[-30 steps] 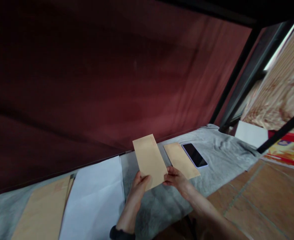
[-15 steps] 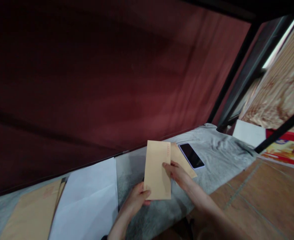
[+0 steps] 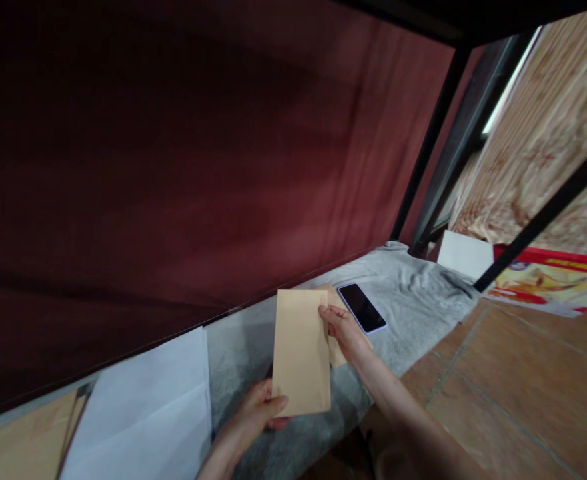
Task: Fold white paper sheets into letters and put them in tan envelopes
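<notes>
Envelope (image 3: 300,350) is held upright, pinched at its bottom corner by left hand (image 3: 258,417) and at its upper edge by right hand (image 3: 338,327); phone (image 3: 362,307) lies just beyond the right fingertips.

- The envelope (image 3: 300,353) between my left hand (image 3: 256,417) and my right hand (image 3: 340,327) is matt tan paper, smooth and uncreased.
- The cloth (image 3: 413,300) over the worktop is grey, soft and wrinkled.
- The phone (image 3: 362,307) has a glossy black glass face.
- The sheets (image 3: 148,413) are plain white paper.
- The curtain (image 3: 173,167) is dull maroon fabric.
- The floor (image 3: 523,380) is matt brown tile.
</notes>
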The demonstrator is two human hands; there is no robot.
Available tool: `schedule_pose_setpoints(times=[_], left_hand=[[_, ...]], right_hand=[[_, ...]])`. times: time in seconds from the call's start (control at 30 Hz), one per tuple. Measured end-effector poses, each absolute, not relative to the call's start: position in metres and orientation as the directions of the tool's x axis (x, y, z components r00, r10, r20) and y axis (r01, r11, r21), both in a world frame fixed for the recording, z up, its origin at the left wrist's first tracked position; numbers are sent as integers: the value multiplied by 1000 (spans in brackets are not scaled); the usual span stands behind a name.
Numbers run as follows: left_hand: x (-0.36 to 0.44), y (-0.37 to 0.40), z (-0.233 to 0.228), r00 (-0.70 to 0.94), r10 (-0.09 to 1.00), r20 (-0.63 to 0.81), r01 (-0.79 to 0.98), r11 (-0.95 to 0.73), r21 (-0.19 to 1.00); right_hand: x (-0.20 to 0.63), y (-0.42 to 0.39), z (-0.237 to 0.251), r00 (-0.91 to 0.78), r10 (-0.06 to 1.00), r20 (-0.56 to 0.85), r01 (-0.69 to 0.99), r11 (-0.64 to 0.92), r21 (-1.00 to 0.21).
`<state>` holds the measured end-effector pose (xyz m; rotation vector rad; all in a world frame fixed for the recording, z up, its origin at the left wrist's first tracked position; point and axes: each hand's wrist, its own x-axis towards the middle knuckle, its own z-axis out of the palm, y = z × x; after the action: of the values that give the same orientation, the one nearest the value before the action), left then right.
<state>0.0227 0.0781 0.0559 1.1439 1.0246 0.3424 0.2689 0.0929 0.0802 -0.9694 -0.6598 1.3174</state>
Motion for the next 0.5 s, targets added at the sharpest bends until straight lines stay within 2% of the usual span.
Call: schedule_pose_setpoints(times=[0.17, 0.3, 0.4, 0.5], left_hand=[[22, 75, 57, 583, 644, -495, 248, 439, 864], [23, 76, 58, 549, 672, -497, 227, 453, 862], [22, 79, 62, 463, 756, -463, 123, 462, 878], [22, 81, 68, 321, 859, -398, -53, 436, 899]], right_hand=[[273, 97, 80, 265, 956, -128, -500, 22, -866], [273, 100, 80, 305, 942, -142, -506, 34, -862], [268, 99, 80, 214, 967, -140, -534, -4, -845], [257, 95, 73, 47, 984, -173, -507, -125, -853]])
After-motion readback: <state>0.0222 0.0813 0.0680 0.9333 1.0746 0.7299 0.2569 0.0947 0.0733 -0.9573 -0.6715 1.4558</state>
